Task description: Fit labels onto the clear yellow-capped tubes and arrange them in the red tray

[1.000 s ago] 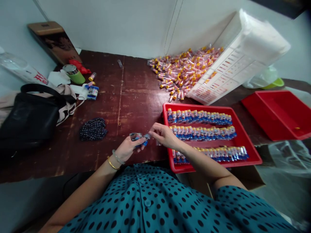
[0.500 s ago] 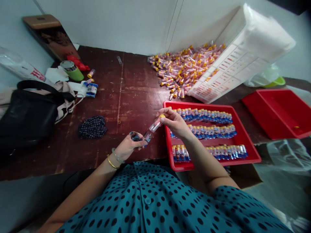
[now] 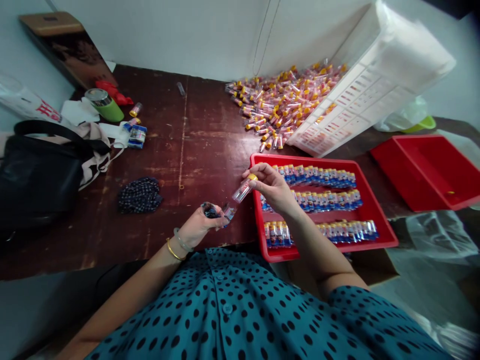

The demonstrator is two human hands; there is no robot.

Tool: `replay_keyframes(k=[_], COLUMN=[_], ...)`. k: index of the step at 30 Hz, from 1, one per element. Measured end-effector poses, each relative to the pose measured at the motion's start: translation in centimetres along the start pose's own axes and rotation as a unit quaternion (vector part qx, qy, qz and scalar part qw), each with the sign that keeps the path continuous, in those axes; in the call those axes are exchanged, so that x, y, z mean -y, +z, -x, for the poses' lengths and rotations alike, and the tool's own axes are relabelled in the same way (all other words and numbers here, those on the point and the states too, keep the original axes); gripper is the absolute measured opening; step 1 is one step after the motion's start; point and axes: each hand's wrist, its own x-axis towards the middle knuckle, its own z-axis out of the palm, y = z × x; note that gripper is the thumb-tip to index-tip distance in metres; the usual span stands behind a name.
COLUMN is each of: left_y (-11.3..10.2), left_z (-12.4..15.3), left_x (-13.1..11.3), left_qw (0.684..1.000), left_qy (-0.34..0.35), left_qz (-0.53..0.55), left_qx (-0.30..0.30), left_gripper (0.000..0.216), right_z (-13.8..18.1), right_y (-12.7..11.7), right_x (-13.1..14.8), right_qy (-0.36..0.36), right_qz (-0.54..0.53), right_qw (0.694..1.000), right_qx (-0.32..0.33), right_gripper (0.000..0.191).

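Note:
My right hand [image 3: 272, 188] pinches a clear tube with a yellow cap [image 3: 243, 188] by its capped end, just left of the red tray [image 3: 378, 220]. The tube slants down toward my left hand [image 3: 198, 225], which is closed on a small stack of dark printed labels [image 3: 210, 210] and touches the tube's lower end. Three rows of labelled tubes [image 3: 318, 176] lie in the red tray. A heap of unlabelled yellow-capped tubes [image 3: 279, 105] lies on the dark wooden table [image 3: 202, 145] at the back.
A tipped white crate [image 3: 367, 95] leans over the heap. A second red tray [image 3: 427, 170] sits at the right. At the left are a black bag [image 3: 37, 180], a dotted cloth [image 3: 139, 195], a green can [image 3: 103, 104] and small packets [image 3: 135, 135].
One second ago both hands met over the labels. My right hand then rose to the tray's edge with a tube, and since half a second ago the hands have barely moved.

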Motion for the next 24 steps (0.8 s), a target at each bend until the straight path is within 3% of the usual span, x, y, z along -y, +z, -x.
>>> replay_keyframes(k=[3, 8, 14, 19, 24], left_y=[0.1, 0.2, 0.5, 0.8, 1.0], left_z=[0.0, 0.0, -0.2, -0.2, -0.2], left_x=[-0.2, 0.0, 0.4, 0.3, 1.1], left_qw=[1.000, 1.000, 1.000, 1.000, 1.000], left_qy=[-0.002, 0.002, 0.005, 0.000, 0.000], left_qz=[0.003, 0.011, -0.016, -0.007, 0.018], left_qx=[0.003, 0.007, -0.004, 0.000, -0.016], left_gripper=[0.030, 0.030, 0.029, 0.031, 0.035], right_z=[0.3, 1.3, 1.4, 1.6, 2.3], right_y=[0.5, 1.4, 0.3, 0.6, 1.2], right_x=[0.0, -0.3, 0.4, 0.7, -0.8], right_qy=[0.009, -0.003, -0.018, 0.018, 0.015], right_qz=[-0.010, 0.061, 0.033, -0.009, 0.009], right_qw=[1.000, 0.998, 0.998, 1.000, 1.000], right_qx=[0.021, 0.023, -0.048, -0.006, -0.005], right_gripper=[0.036, 0.036, 0.034, 0.036, 0.036])
